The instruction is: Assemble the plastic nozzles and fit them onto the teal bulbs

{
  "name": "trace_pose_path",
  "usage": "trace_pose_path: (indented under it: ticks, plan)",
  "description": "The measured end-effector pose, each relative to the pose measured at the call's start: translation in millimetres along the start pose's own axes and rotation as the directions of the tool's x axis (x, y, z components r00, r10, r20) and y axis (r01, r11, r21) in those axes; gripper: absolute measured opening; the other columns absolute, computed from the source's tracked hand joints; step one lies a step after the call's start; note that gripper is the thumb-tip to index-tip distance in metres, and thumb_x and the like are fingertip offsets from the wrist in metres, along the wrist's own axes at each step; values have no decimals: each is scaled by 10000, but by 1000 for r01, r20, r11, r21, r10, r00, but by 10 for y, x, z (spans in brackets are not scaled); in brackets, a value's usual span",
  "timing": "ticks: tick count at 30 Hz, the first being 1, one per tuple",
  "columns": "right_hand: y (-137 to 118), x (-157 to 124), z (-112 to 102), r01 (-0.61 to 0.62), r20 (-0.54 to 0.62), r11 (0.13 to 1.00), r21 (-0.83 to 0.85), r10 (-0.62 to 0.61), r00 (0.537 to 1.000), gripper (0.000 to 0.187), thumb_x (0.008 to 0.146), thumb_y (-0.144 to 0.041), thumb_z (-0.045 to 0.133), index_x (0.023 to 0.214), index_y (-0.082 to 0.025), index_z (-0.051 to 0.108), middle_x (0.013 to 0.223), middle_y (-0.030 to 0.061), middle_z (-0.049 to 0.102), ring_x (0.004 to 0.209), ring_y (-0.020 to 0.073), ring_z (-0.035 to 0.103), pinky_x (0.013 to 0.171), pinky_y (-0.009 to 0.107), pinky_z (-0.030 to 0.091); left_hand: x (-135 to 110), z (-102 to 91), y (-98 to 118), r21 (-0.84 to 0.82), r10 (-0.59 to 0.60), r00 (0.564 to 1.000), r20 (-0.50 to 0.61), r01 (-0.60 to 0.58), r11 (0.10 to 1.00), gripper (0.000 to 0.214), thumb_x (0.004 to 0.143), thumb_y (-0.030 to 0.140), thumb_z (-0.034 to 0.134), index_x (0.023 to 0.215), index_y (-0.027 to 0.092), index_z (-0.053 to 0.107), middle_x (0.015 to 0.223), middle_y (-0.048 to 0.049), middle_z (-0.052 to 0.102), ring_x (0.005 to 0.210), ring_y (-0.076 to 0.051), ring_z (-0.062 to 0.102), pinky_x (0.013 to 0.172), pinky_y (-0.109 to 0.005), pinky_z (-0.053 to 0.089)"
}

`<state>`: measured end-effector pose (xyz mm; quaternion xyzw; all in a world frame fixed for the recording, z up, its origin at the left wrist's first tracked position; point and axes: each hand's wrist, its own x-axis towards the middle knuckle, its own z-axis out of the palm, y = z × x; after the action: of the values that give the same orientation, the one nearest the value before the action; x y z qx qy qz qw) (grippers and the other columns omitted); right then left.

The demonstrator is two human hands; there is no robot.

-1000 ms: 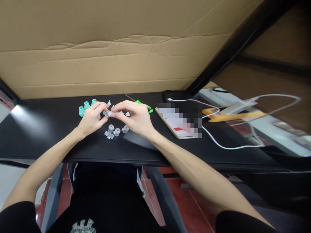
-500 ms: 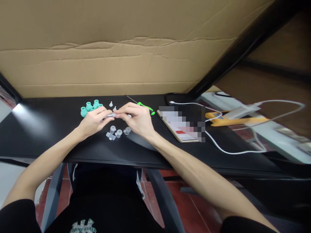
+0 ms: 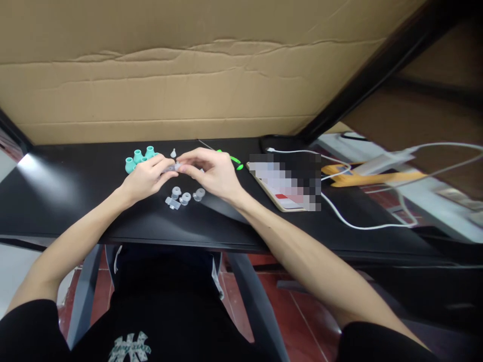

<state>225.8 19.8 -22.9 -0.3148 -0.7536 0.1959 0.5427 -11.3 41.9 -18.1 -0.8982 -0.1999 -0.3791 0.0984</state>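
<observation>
Fingers [image 3: 163, 164] of the left hand [image 3: 140, 182] hold a clear plastic piece [image 3: 170, 169]: the gap between thumb and index finger is narrow, and the piece fills it. Left thumb is on the near side of the piece, left index finger on the far side. Right hand [image 3: 218, 173]: thumb and index finger are drawn together on the right-hand end of the same piece, where a whitish tip [image 3: 177, 165] shows. Whether this tip is a separate part cannot be determined, because the fingers cover much of it. The piece is positioned between the two hands, over the table [image 3: 75, 201].

Closest to the near edge of the table is a flat clear part [image 3: 172, 203]. Just beyond it are three clear flanged caps [image 3: 184, 199]: two side by side, one slightly apart to the right. To the right of the right hand lies a phone [image 3: 273, 186], partly pixelated, with a white cable [image 3: 370, 228] near it. Beyond the left hand is a cluster of teal bulb-shaped parts [image 3: 130, 165], open necks upward. Beyond the right hand lies a green-handled tool [image 3: 234, 160] with a thin shaft. A small clear cone [image 3: 173, 153] stands between cluster and tool, point up. Behind the table is a cardboard panel [image 3: 196, 90].
</observation>
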Motion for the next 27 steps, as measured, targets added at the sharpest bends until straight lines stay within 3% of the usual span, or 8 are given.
trace_pose_path:
  ticks: [3,7,10,12,15,19,27]
  plan:
    - [21,21,0,-10,43,1000,22,9,999,216,949,-470,850,1021,-268,829,985,44,824,860,226,773,793,385,643,-7,42,-22,-19,-32,999,7,32,999,231,1171,359,607,1223,164,721,1053,-82,790,917,-205,779,841,-327,615]
    - [1,28,-3,-8,48,1000,8,7,999,167,946,-417,823,1000,-261,803,1007,41,816,854,217,752,784,375,638,-13,63,-10,-45,-58,998,35,60,997,304,1100,403,749,1277,166,677,1099,-94,803,964,-233,797,889,-352,622]
    - [3,44,-66,-2,16,996,-85,3,1000,120,963,-357,778,1009,-248,800,1062,50,825,778,192,712,738,356,613,-3,36,6,-40,-80,996,27,81,996,382,1093,366,762,1379,157,620,1127,-102,792,1003,-237,796,926,-357,625]
    - [36,56,-121,6,29,981,-195,0,1000,99,965,-304,757,1023,-241,807,1076,56,824,738,181,688,721,348,592,7,3,11,-3,-99,995,12,99,995,313,1119,298,698,1388,162,613,1162,-110,766,1034,-235,787,940,-356,625]
    - [132,61,-159,39,154,931,-364,19,988,83,956,-237,760,1017,-230,815,1062,73,820,799,213,719,781,363,587,20,-53,4,56,-131,991,-26,132,990,225,1105,156,585,1325,175,630,1198,-117,700,975,-206,759,906,-348,630]
    - [255,49,-136,92,308,861,-499,77,948,73,951,-183,779,1005,-203,823,1024,111,828,954,300,765,882,416,590,23,-101,-14,54,-124,990,-70,128,990,382,983,26,543,1318,202,591,1159,-89,622,915,-181,708,854,-336,644]
    - [250,70,-238,282,430,822,-495,-50,902,324,1003,-86,599,1184,-203,841,1147,136,855,1048,337,756,952,487,583,-6,-43,-73,-22,-158,987,18,159,987,538,965,23,489,1472,201,480,1287,-125,555,890,-166,666,883,-371,662]
